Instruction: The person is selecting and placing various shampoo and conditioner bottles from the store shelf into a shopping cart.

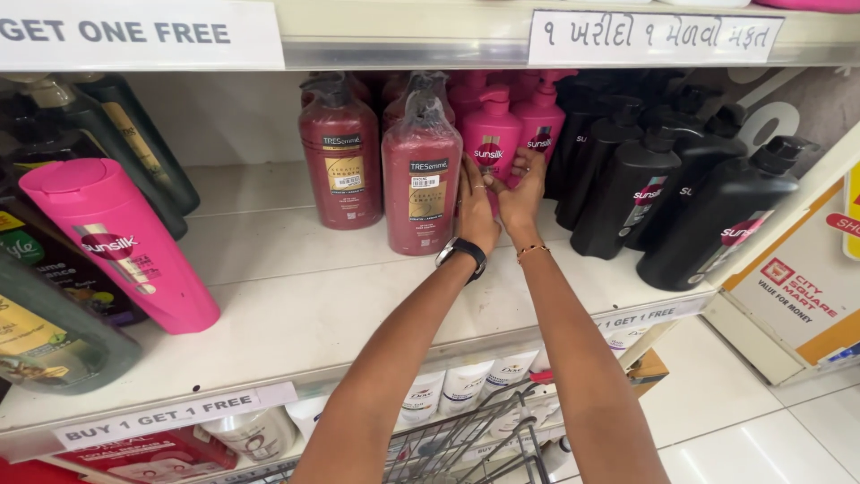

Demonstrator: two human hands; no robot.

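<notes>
Two hands meet at one pink pump bottle (491,134) standing far back on the white shelf (296,296), right of centre. The shelf is the biggest thing here, a pale board running left to right with paper price strips along its near edge. At its right end stand several black pump bottles (708,211), leaning leftward and crowded together. At the left, a pink flip-cap bottle (116,242) tilts near the camera among dark green bottles (134,143). Left of the hands stand two dark red bottles (421,179), wrapped in clear film; the nearer one is just beside the left hand. More pink pump bottles stand behind the held one. Below the shelf's near edge shows a wire trolley (475,444) and a row of white tubes (466,385). The left hand (475,211), with a black watch on the wrist, lies flat against the pink bottle's left side, fingers together and straight. The right hand (522,197), a thin bracelet on its wrist, presses the bottle's right side, fingers curled lightly onto it.
</notes>
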